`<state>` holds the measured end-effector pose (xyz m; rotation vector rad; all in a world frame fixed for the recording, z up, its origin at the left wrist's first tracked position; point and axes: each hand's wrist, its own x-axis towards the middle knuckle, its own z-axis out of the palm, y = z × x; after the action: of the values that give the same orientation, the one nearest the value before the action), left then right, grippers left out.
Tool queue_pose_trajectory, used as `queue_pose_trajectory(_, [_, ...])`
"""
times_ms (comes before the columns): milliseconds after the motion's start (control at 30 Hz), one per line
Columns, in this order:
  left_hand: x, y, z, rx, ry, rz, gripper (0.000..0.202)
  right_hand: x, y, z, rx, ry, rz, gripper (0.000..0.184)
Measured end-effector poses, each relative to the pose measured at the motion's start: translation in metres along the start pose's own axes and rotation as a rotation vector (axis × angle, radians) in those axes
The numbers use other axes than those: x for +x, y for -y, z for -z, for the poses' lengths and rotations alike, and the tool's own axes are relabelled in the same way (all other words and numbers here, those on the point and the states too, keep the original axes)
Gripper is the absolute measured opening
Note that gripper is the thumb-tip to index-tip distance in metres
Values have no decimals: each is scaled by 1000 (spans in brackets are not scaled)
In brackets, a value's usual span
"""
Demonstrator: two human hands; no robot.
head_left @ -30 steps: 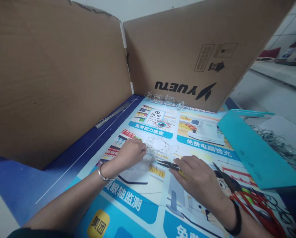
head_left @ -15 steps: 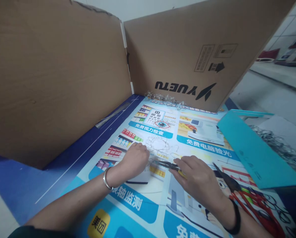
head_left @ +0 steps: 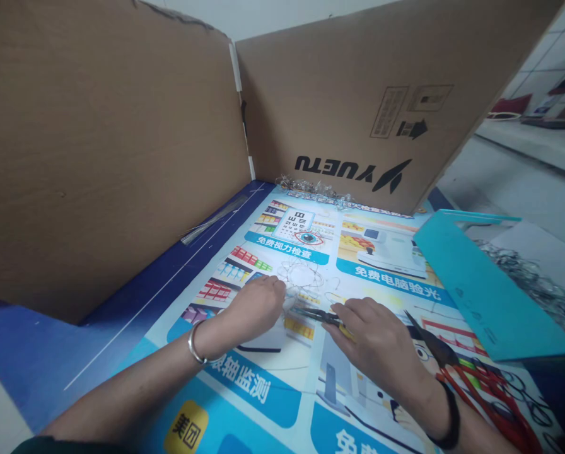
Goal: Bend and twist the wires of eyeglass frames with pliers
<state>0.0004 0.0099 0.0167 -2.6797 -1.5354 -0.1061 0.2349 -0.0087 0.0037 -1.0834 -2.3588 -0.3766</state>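
Observation:
My right hand (head_left: 374, 337) is closed round a pair of long-nosed pliers (head_left: 318, 314) with yellow handles. Their dark jaws point left, close to the fingertips of my left hand (head_left: 263, 302). That hand is closed in a pinch on thin wire (head_left: 289, 296), though the fingers hide much of it. Whether the jaws grip the wire is too small to tell. Just beyond both hands, a loose coil of thin silvery wire (head_left: 304, 272) lies on the printed sheet (head_left: 301, 403).
Cardboard panels (head_left: 358, 75) stand behind and to the left. Small wire pieces (head_left: 311, 187) lie along the back panel's foot. To the right is a turquoise box (head_left: 490, 290) beside a heap of metal wire pieces (head_left: 533, 277). Red-handled scissors (head_left: 476, 384) lie near my right forearm.
My left wrist has shifted slightly left and down, while its fingers stay near the pliers' tips. The right hand and pliers have hardly moved.

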Motion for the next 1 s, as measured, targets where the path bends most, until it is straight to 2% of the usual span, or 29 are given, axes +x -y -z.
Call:
queue_pose_trajectory(133, [-1, -7, 12, -237, 90, 143, 19, 1, 0, 1, -4, -4, -11, 24])
queue_pose_trajectory(233, [-1, -11, 18, -487, 62, 170, 15, 1, 0, 2, -3, -12, -17, 24])
queue_pose_trajectory(333, [0, -11, 17, -758, 13, 192, 12, 1, -1, 3, 0, 4, -22, 22])
queue_pose_trajectory(533, [6, -12, 13, -1244, 71, 366, 25, 0, -6, 4, 6, 0, -57, 24])
queue_pose_trajectory(700, [6, -16, 9, -1413, 78, 423, 14, -1, -9, 2, 65, 8, -95, 25])
queue_pose_trajectory(867, [4, -19, 9, -1556, 37, 442, 2, -2, -10, 0, 107, 15, -138, 25])
queue_pose_trajectory(1000, [2, -20, 13, -1652, 66, 446, 13, -2, -12, 1, 143, 18, -166, 25])
